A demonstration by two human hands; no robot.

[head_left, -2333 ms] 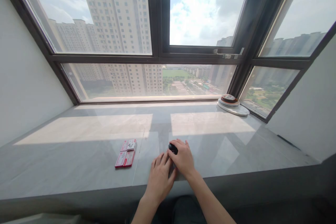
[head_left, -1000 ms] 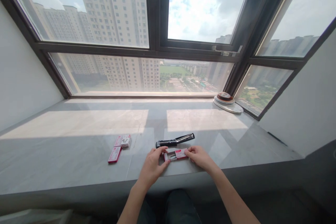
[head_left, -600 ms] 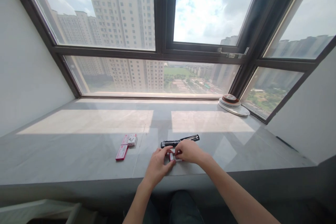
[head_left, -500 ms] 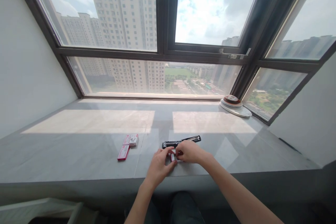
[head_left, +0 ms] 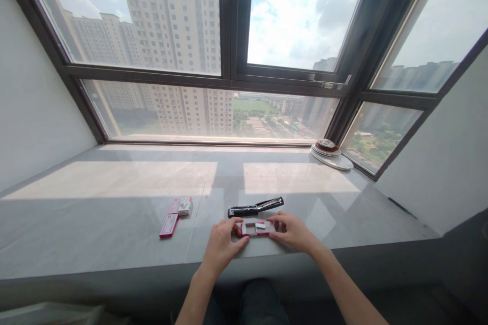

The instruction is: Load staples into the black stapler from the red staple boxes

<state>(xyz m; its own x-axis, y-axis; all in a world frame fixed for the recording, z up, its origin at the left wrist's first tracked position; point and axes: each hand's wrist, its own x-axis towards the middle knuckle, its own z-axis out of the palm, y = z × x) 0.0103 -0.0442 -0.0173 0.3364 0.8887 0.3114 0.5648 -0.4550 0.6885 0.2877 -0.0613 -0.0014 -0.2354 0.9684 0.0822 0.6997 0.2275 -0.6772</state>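
My left hand (head_left: 223,242) grips the left end of a small red-and-white staple box (head_left: 270,228), thumb and fingers on either side. At its right end, my right hand (head_left: 295,232) pinches it the same way. The box is drawn out lengthwise, and its pale inner tray (head_left: 249,229) shows between my hands. A short pale piece, perhaps a strip of staples (head_left: 260,225), lies over its middle. Just behind the box, a black stapler (head_left: 244,210) lies opened out, its metal magazine showing on the right.
To the left on the pale stone sill (head_left: 114,233) lie two flat pink-and-white boxes (head_left: 169,225) and a small white carton (head_left: 185,206). Stacked plates (head_left: 331,154) stand in the back right corner by the window frame. The sill's front edge runs close below my hands.
My right hand has moved right, away from my left, and the staple box now shows stretched between them. The view has shifted slightly. The stapler and the boxes at left stay put.
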